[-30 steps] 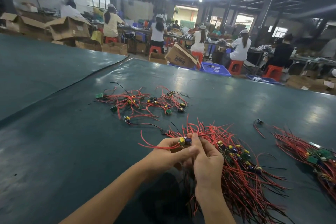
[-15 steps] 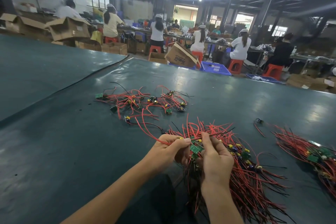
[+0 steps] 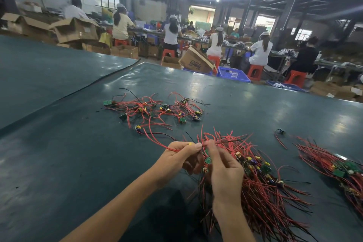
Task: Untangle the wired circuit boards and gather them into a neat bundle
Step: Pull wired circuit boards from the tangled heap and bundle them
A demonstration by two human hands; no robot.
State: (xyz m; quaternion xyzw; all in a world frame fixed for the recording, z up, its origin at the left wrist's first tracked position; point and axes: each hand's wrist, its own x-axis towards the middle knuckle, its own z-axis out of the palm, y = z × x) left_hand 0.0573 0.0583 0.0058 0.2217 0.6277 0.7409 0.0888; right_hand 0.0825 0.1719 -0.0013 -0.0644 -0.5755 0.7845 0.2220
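Observation:
A loose tangle of small green circuit boards with red and black wires (image 3: 157,110) lies spread on the dark green table (image 3: 59,163), beyond my hands. A thick bundle of wired boards (image 3: 259,182) lies under and to the right of my hands. My left hand (image 3: 176,161) pinches a red wire that loops off to the left. My right hand (image 3: 224,173) grips wires at the bundle's top, with a small green board (image 3: 207,160) hanging between the two hands.
A second gathered bundle (image 3: 337,169) lies at the right edge, with a stray wired piece (image 3: 280,132) near it. Beyond the table's far edge sit cardboard boxes (image 3: 194,61), blue crates (image 3: 233,74) and several seated workers on red stools.
My hands have lifted slightly and drawn apart. The small board has dropped below my fingers, and the red wire in my left hand is pulled straighter to the left.

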